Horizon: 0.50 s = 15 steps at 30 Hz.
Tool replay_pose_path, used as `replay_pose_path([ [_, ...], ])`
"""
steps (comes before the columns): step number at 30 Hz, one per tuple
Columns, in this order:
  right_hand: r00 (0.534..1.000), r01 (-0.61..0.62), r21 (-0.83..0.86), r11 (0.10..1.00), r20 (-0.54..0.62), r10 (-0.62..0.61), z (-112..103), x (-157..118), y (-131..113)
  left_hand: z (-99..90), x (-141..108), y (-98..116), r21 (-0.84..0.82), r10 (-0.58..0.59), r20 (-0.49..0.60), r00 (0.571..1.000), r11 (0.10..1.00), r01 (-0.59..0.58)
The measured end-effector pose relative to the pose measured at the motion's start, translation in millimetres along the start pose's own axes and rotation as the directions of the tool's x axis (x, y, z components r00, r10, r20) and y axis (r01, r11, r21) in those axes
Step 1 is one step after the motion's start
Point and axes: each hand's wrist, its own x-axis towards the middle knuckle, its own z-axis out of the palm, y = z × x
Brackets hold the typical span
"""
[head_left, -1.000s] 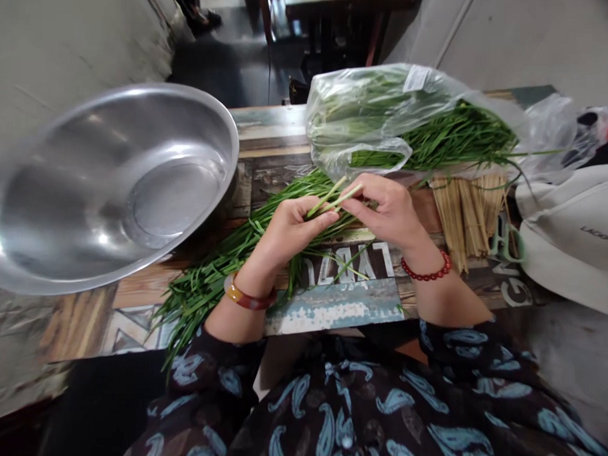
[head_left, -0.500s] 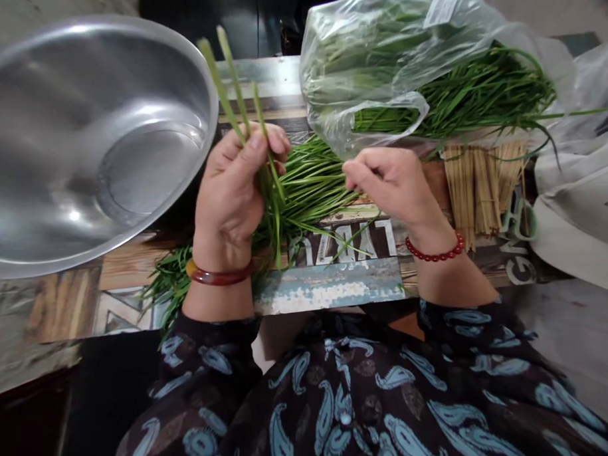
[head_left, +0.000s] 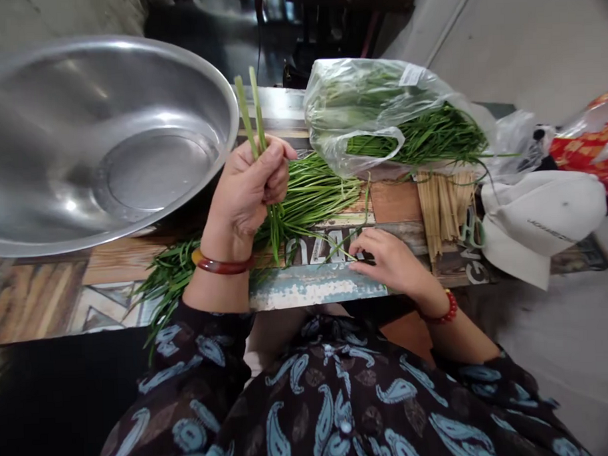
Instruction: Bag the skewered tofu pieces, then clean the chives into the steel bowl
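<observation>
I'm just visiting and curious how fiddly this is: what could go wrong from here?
The leafy ends of the green pile hang past the near edge of the table, beside the left sleeve, so that arm might drag some off. The left grip holds a few stems upright, close to the rim of the metal basin; a careless swing could perhaps knock the basin or bend the stems.
</observation>
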Motion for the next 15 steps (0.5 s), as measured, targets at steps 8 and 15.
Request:
replay_pose_path([
  [8,0.935,0.043,0.361,0.932,-0.343,0.09,-18,17,-6,28.2,-28,20,0.293,0.016,0.0,1.0,0.956,-0.015],
  [15,0.853,0.171,0.824,0.541,-0.398,0.337,-56,59,-20,48.4,-60,31,0.258,-0.018,-0.099,0.995,0.965,0.044],
])
